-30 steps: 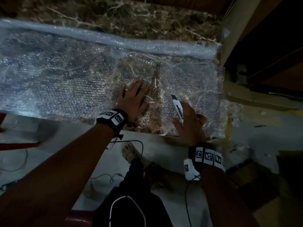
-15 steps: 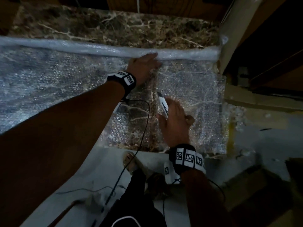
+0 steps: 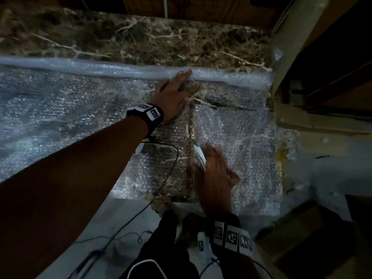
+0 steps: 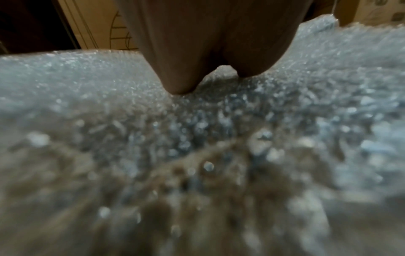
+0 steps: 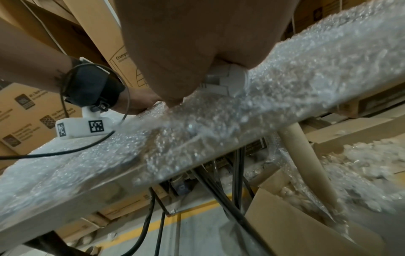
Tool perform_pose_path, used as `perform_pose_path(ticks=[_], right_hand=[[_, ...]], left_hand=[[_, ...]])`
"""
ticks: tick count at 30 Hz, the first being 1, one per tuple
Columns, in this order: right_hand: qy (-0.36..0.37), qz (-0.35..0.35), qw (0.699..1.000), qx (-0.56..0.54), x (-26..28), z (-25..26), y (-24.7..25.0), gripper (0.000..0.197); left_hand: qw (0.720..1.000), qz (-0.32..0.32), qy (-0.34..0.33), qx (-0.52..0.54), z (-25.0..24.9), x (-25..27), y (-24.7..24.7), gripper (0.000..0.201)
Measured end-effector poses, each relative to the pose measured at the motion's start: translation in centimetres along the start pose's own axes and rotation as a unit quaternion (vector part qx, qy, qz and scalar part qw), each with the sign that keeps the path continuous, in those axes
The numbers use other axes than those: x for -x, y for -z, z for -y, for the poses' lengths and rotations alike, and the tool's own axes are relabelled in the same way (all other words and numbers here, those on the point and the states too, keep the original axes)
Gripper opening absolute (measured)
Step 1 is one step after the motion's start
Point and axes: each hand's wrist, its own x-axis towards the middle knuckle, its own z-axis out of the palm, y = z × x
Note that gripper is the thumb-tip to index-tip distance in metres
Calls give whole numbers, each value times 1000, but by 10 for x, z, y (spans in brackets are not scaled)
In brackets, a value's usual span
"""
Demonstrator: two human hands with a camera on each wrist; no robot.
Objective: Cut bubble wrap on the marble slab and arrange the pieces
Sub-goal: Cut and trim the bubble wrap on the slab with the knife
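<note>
Clear bubble wrap point(image 3: 60, 117) is spread over the brown marble slab point(image 3: 141, 37), with its rolled part point(image 3: 120, 69) lying across the far side. My left hand point(image 3: 175, 91) lies flat on the sheet just below the roll, fingers straight. A cut piece point(image 3: 241, 158) lies at the right end of the slab, parted from the main sheet by a narrow gap. My right hand point(image 3: 215, 170) rests on that piece's left edge and holds a white utility knife point(image 3: 199, 155), blade pointing away from me. In the right wrist view the knife point(image 5: 223, 83) sits under my curled fingers.
A pale post point(image 3: 291, 43) stands at the slab's right end. Cardboard boxes point(image 5: 30, 110) are stacked behind the slab, and an open box point(image 5: 328, 216) with wrap scraps sits below on the right. Cables point(image 3: 161, 178) hang over the near edge. My legs point(image 3: 161, 248) are close below the slab.
My left hand has reached from the near middle of the sheet up to the roll. My right hand with the knife has shifted slightly left along the cut edge.
</note>
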Motion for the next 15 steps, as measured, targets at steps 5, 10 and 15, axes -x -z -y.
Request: perform_pose_path(ticks=[5, 10, 15], right_hand=[[-14, 12, 1000, 21, 10, 1, 0, 63], [-37, 24, 997, 63, 20, 7, 7, 57], [-56, 10, 998, 29, 29, 15, 12, 54]], left_hand=[[1000, -11, 6, -5, -2, -1, -4, 63], [998, -61, 1, 22, -7, 4, -7, 60], [996, -58, -44, 52, -48, 8, 3, 57]])
